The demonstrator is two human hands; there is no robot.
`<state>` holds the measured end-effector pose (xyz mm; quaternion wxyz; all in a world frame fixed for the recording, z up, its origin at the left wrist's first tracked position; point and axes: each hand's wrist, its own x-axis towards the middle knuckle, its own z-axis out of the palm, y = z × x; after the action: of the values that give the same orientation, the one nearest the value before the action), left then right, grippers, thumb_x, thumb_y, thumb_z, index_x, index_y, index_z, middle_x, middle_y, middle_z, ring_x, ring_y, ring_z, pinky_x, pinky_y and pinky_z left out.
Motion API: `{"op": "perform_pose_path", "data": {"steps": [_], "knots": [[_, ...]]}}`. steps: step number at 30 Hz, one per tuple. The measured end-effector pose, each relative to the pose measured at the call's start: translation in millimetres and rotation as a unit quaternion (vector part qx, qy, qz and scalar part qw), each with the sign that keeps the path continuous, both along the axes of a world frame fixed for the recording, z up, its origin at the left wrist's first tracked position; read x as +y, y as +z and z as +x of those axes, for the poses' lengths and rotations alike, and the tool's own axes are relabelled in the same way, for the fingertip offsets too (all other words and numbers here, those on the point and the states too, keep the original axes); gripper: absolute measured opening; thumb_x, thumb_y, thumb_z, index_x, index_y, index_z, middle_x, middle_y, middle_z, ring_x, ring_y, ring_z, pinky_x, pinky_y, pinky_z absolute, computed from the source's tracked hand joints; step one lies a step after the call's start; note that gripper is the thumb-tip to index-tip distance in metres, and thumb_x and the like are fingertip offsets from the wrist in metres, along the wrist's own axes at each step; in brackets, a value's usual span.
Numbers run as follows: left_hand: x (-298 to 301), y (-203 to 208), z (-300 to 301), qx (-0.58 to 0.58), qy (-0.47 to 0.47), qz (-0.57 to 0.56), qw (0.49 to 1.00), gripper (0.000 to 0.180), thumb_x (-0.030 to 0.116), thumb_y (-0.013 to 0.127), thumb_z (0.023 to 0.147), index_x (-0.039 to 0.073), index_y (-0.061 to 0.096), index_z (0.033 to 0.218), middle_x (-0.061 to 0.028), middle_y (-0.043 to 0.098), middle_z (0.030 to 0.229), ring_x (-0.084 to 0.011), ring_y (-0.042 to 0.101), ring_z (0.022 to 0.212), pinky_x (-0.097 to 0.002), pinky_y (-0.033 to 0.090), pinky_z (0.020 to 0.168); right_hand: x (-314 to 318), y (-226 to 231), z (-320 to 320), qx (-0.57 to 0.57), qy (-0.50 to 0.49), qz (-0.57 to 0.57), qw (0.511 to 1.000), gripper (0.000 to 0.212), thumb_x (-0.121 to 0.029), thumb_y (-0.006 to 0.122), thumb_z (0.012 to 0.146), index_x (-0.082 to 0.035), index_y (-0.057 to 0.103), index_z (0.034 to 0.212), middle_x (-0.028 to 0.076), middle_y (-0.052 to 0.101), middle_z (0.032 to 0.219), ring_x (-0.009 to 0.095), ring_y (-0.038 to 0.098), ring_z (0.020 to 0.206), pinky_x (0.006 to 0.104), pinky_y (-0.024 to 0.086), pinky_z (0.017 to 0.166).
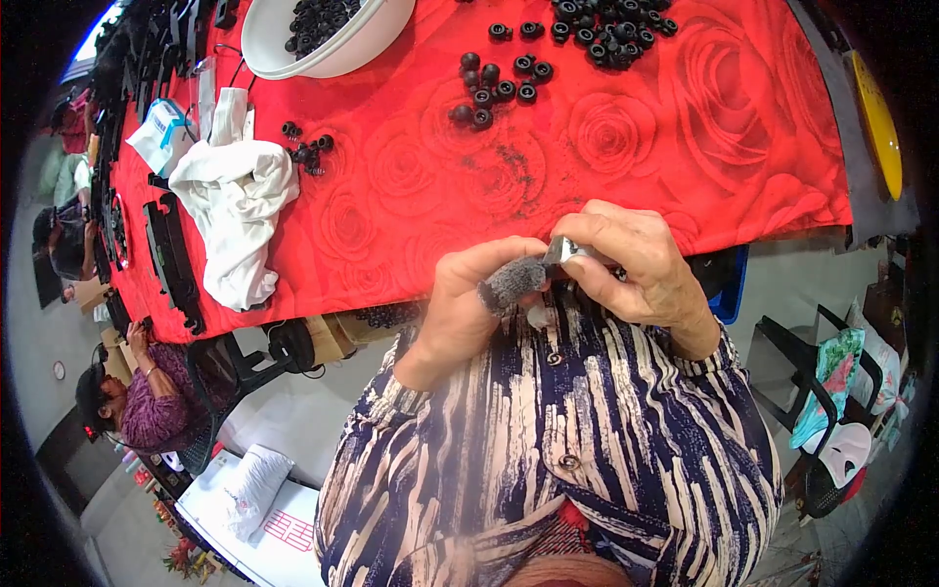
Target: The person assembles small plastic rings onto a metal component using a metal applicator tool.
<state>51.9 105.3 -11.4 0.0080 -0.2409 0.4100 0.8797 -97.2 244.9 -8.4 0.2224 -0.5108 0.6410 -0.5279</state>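
Observation:
Above my lap, at the front edge of the red cloth, both hands meet. My left hand (pixel 469 293) is closed, with a grey fuzzy wrap (pixel 515 282) over one of its fingers; whatever it pinches is too small or hidden to name. Between the thumb and fingers of my right hand (pixel 641 264) is a small flat metal blade (pixel 561 250), its end close to the left fingertips. Beyond the hands, black crumbs (pixel 514 171) are scattered on the cloth. Several round black knob-like parts (pixel 505 90) lie farther back.
A white bowl (pixel 342 54) of black parts stands at the back left, and a larger pile of them (pixel 616 29) at the back. White cloth (pixel 235 210) and long black strips (pixel 173 264) lie left. A person in purple (pixel 171 401) works at the left; a chair (pixel 807 382) stands right.

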Motion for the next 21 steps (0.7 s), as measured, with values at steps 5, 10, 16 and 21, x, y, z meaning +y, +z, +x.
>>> {"op": "perform_pose_path", "data": {"steps": [5,10,16,21], "knots": [[-2,3,-7,0.027,0.053,0.081,0.995,0.020,0.009,0.054,0.089,-0.002,0.060,0.105,-0.0053,0.061,0.082,-0.0111,0.057,0.070,-0.0241,0.050,0.061,3,2,-3,-0.009,0.062,0.001,0.998,0.023,-0.005,0.067,0.071,-0.001,0.059,0.092,0.010,0.051,0.067,0.026,0.054,0.057,0.0339,0.041,0.049],[-2,-1,-5,-0.019,0.016,0.117,0.993,0.018,0.013,0.052,0.090,-0.001,0.060,0.098,-0.0073,0.061,0.080,-0.0128,0.058,0.061,-0.0265,0.051,0.050,-8,6,6,0.024,-0.023,-0.098,0.995,0.034,-0.003,0.071,0.065,0.001,0.059,0.097,0.009,0.054,0.067,0.026,0.054,0.055,0.0334,0.042,0.049],[-4,2,-6,0.012,-0.029,0.256,0.966,0.015,0.015,0.054,0.088,0.001,0.060,0.090,-0.0045,0.060,0.074,-0.0093,0.057,0.059,-0.0233,0.049,0.050,-11,-8,16,0.139,-0.035,-0.162,0.976,0.047,-0.001,0.070,0.054,0.002,0.060,0.100,0.008,0.055,0.069,0.023,0.053,0.054,0.0320,0.041,0.047],[-1,0,-8,0.017,-0.031,0.216,0.976,0.016,0.015,0.057,0.087,0.001,0.062,0.092,-0.0039,0.063,0.077,-0.0063,0.056,0.065,-0.0189,0.045,0.056,-13,-8,19,0.200,-0.074,-0.200,0.956,0.041,-0.001,0.067,0.054,0.005,0.063,0.094,0.005,0.051,0.061,0.017,0.048,0.049,0.0301,0.033,0.043]]}}
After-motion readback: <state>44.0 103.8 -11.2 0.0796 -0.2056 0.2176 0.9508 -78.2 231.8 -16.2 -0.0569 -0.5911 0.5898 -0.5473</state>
